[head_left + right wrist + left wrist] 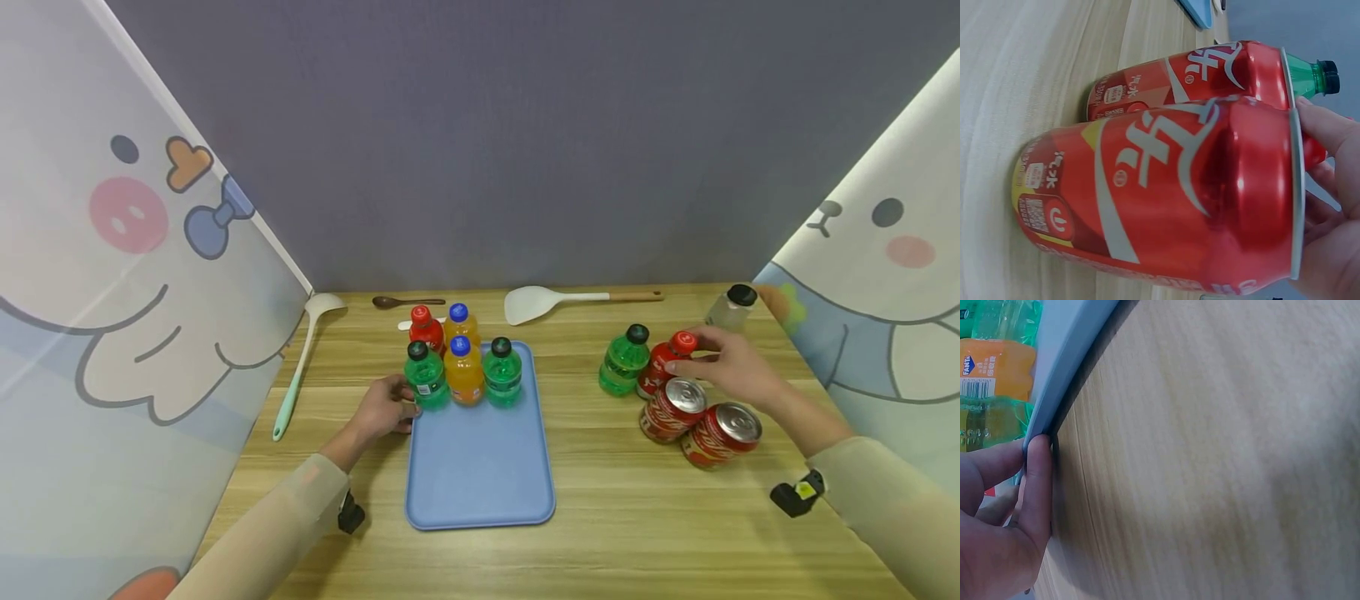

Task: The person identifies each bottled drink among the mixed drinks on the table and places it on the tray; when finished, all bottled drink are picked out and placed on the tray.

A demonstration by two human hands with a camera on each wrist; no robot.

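Note:
My left hand (381,406) pinches the left edge of a blue tray (482,475), thumb and fingers on either side of its rim in the left wrist view. Standing at the tray's far end are two green bottles (502,377), two orange Fanta bottles (463,375) and a red-capped bottle (427,330). On the right, my right hand (729,364) grips another red-capped bottle (654,368) near its cap. A green bottle (622,364) stands just left of it. Two red cola cans (1160,194) stand nearer me, partly hiding the held bottle in the right wrist view.
Along the back lie a white spatula (531,303) with a wooden handle and a small brown spoon (386,302). A ladle (296,375) with a green handle lies at the left edge. A black-lidded jar (727,312) stands behind the right hand. Walls enclose the table (615,517).

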